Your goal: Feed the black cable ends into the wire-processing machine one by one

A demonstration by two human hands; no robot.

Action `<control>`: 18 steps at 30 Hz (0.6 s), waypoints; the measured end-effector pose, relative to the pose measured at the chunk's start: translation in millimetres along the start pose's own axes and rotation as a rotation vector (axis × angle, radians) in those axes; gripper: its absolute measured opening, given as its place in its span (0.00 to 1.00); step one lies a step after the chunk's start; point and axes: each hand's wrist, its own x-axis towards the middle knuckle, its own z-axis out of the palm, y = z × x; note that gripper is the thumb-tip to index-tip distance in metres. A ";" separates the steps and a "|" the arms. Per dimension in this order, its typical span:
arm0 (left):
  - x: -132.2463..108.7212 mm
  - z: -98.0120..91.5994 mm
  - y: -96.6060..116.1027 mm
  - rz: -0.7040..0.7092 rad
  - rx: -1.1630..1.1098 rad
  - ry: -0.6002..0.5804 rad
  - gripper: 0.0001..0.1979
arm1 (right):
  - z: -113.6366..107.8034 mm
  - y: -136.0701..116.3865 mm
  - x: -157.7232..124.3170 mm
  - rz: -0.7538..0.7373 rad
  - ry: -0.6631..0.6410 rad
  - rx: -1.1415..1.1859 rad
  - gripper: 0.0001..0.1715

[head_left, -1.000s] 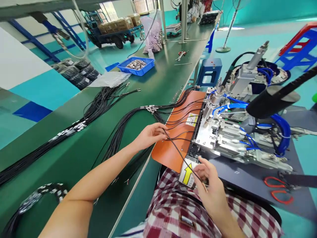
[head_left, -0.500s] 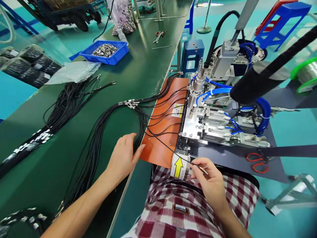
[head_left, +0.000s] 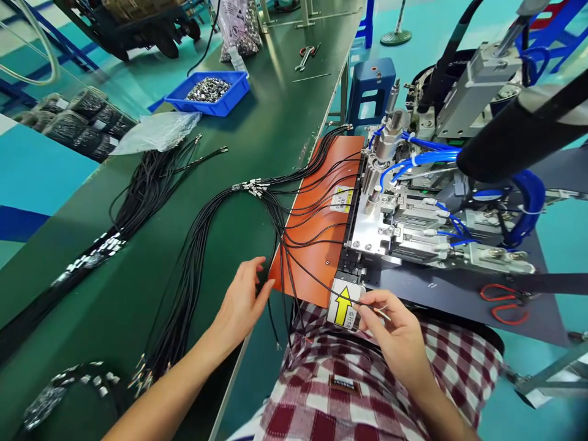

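My right hand point(head_left: 390, 324) pinches a black cable point(head_left: 316, 277) close to its stripped end, where pale wire tips stick out past the fingers. It is just beside a white plate with a yellow arrow point(head_left: 343, 301). My left hand point(head_left: 243, 300) is at the table edge, thumb and fingers apart, beside a few loose cable ends point(head_left: 274, 321) hanging over the edge. Those cables come from a bundle with metal connectors point(head_left: 255, 187) on the green table. Several cables cross an orange mat point(head_left: 303, 269) into the metal machine point(head_left: 367, 229).
A blue tray of small metal parts point(head_left: 225, 104), a plastic bag point(head_left: 160, 131) and another cable bundle point(head_left: 138, 196) are on the table point(head_left: 271, 135). Red-handled scissors point(head_left: 505, 303) lie on the machine's dark base. Wrenches point(head_left: 305, 58) lie farther back.
Loose cable ends that were curled beside my left hand now hang down over the mat's near edge. My right hand keeps its pinch on the cable. The view has shifted slightly.
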 end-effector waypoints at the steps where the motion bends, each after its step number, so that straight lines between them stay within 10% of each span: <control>1: 2.6 1.9 -2.6 0.015 0.086 0.038 0.16 | -0.4 0.6 0.2 -0.002 0.001 0.002 0.11; 9: 21.8 1.8 -10.5 -0.170 -0.322 -0.100 0.05 | -2.1 0.8 1.6 -0.024 -0.002 0.004 0.11; 18: 33.7 44.7 33.8 -0.063 -0.489 -0.114 0.02 | -20.5 5.0 -6.6 -0.231 0.054 0.007 0.04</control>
